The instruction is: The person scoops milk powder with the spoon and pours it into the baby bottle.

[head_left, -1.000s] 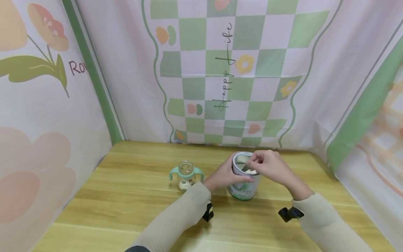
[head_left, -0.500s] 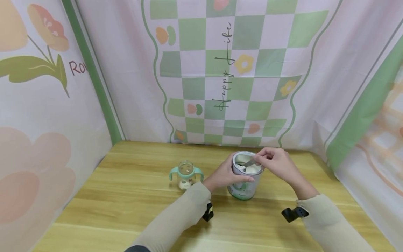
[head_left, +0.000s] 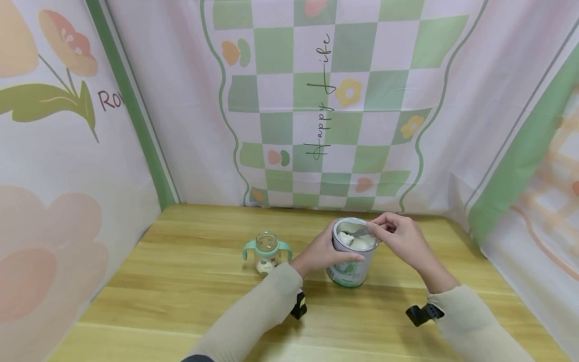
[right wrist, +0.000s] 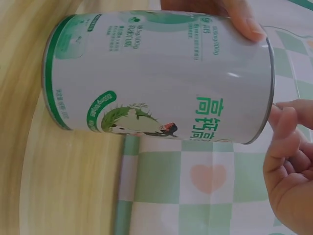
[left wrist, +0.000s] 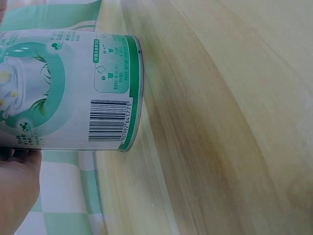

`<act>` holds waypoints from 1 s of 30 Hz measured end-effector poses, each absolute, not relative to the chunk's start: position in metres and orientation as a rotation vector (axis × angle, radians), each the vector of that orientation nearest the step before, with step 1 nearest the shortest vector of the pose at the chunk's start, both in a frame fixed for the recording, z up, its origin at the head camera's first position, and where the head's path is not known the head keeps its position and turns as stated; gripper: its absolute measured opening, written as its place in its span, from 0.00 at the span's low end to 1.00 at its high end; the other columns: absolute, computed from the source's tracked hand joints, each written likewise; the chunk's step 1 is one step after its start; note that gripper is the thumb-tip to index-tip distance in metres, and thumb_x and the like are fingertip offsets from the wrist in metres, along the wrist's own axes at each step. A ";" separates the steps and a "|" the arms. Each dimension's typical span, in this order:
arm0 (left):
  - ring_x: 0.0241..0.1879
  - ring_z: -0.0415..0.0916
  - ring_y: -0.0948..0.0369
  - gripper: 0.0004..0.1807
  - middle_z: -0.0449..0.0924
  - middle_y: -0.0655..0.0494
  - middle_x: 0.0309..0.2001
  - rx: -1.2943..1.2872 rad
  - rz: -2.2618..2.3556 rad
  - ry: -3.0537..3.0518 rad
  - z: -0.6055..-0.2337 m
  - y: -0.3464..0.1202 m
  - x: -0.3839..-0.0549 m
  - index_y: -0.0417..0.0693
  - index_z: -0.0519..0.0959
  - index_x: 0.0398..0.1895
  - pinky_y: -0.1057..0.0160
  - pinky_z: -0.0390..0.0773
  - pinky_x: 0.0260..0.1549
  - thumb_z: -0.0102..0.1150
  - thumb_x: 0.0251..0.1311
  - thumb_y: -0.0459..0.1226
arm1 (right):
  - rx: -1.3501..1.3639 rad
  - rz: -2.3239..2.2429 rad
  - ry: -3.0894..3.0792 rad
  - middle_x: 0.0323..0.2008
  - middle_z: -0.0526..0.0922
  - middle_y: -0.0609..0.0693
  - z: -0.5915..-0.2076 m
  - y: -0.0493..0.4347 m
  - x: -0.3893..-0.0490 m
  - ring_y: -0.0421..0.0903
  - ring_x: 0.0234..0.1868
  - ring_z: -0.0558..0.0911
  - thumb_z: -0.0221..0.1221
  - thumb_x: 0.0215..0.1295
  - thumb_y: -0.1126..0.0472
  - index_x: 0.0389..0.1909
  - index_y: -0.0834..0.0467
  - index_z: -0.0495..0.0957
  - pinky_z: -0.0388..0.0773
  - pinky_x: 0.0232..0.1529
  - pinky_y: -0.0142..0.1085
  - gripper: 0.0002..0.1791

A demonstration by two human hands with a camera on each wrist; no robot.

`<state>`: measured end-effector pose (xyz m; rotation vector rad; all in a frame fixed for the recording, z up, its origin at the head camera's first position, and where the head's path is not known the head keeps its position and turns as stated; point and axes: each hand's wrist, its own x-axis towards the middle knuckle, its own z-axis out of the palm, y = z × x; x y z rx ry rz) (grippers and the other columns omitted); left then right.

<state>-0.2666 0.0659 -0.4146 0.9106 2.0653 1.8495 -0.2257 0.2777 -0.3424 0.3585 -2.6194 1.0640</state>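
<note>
A white and green milk powder can (head_left: 350, 274), its top uncovered, is upright on the table. My left hand (head_left: 320, 250) holds it around its left side near the rim, thumb across the front. At the can's mouth my right hand (head_left: 401, 239) pinches the handle of a metal spoon (head_left: 361, 232). White powder is heaped on the spoon's bowl, inside the can over more powder. In the right wrist view, the right hand (right wrist: 293, 166) is at the rim, with the spoon hidden behind the can. Left of the can stands a baby bottle (head_left: 267, 251) with mint handles and no cap.
The wooden table (head_left: 181, 291) ends at a checkered curtain (head_left: 312, 125) behind and a floral cloth wall (head_left: 59, 211) on the left. The bottle stands just beyond my left forearm. Each wrist carries a small black camera (head_left: 420, 315).
My right hand has shifted slightly right and back, bringing the spoon into sight. A heap of powder now shows on its bowl. My left hand keeps its grip on the can.
</note>
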 end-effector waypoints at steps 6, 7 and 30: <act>0.56 0.74 0.64 0.43 0.72 0.67 0.59 0.930 1.864 2.048 -0.416 0.066 -0.268 0.66 0.60 0.70 0.63 0.75 0.54 0.76 0.55 0.42 | 0.372 1.034 -2.527 0.22 0.79 0.48 -0.344 0.278 -0.223 0.42 0.22 0.74 0.64 0.69 0.51 0.33 0.58 0.84 0.70 0.20 0.32 0.13; 0.56 0.74 0.64 0.43 0.72 0.67 0.59 0.924 1.864 2.049 -0.415 0.066 -0.267 0.66 0.60 0.70 0.63 0.75 0.54 0.76 0.55 0.42 | 0.372 1.026 -2.519 0.22 0.80 0.48 -0.345 0.278 -0.223 0.42 0.22 0.74 0.64 0.69 0.51 0.32 0.57 0.84 0.71 0.20 0.32 0.13; 0.56 0.73 0.67 0.46 0.71 0.68 0.60 0.890 1.845 2.090 -0.419 0.067 -0.268 0.68 0.59 0.71 0.60 0.74 0.56 0.78 0.52 0.45 | 0.136 1.673 -2.444 0.29 0.86 0.45 -0.354 0.293 -0.228 0.36 0.27 0.77 0.62 0.71 0.52 0.44 0.72 0.77 0.76 0.27 0.29 0.23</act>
